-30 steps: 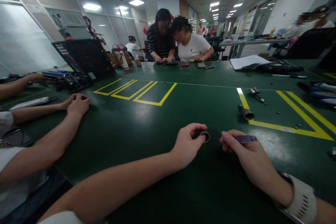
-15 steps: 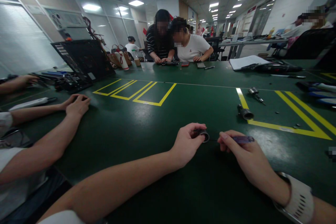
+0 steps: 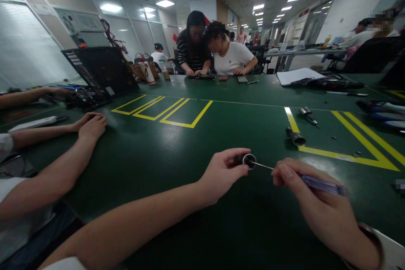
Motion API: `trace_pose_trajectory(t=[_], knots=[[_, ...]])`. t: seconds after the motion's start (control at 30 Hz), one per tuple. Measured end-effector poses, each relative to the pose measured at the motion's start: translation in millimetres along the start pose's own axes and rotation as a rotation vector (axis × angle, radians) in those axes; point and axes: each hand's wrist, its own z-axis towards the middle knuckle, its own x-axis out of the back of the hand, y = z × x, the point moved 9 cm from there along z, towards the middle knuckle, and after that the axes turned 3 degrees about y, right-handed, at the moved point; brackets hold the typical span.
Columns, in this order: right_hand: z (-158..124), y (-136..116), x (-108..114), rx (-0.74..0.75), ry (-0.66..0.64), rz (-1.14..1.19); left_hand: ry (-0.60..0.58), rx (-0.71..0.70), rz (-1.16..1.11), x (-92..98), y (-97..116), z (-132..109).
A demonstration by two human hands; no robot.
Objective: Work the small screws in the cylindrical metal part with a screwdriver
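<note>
Over the dark green table, my left hand (image 3: 224,173) pinches a small round metal housing (image 3: 249,161), its open ring end turned to the right. A screwdriver (image 3: 324,185) with a translucent purple handle is in my right hand (image 3: 308,194), closed around it. Its thin shaft points left, and the tip reaches into the housing's opening; what it touches inside is hidden. Beyond my hands, a dark metal cylinder part (image 3: 295,137) lies at the corner of the yellow tape. Behind that rests a metal part with a thin spindle (image 3: 309,116).
Small dark bits (image 3: 357,153) lie inside the taped area at right. Blue-handled tools (image 3: 384,114) sit at the right edge. A co-worker's folded hands (image 3: 90,125) rest on the table at left, near a black equipment chassis (image 3: 101,71). Two people lean over the far side.
My right hand has moved right and turned, so more of the screwdriver's shaft shows. The housing has tilted, with its opening now facing the shaft. A co-worker's hand at far left moved right.
</note>
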Motion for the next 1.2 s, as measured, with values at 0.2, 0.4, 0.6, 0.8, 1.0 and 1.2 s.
trace_pose_trajectory(t=[0.2, 0.4, 0.6, 0.8, 1.0, 1.2], knots=[[-1, -12, -8, 0.079, -0.058, -0.058, -0.025, -0.01, 0.06, -4.2, 1, -5], [-3, -20, -13, 0.102, -0.092, -0.088, 0.024, -0.05, 0.111, -3.1, 5, -6], [-4, -25, -17, 0.124, -0.111, -0.089, 0.081, -0.072, 0.13, -0.7, 8, -6], [-7, -35, -24, 0.209, -0.185, -0.138, 0.107, -0.078, 0.18, 2.3, 10, -4], [-5, -35, -25, 0.223, -0.191, -0.16, 0.121, -0.039, 0.186, 3.0, 7, -3], [-8, -32, -25, 0.216, -0.208, -0.146, 0.103, -0.032, 0.162, 2.4, 4, -3]])
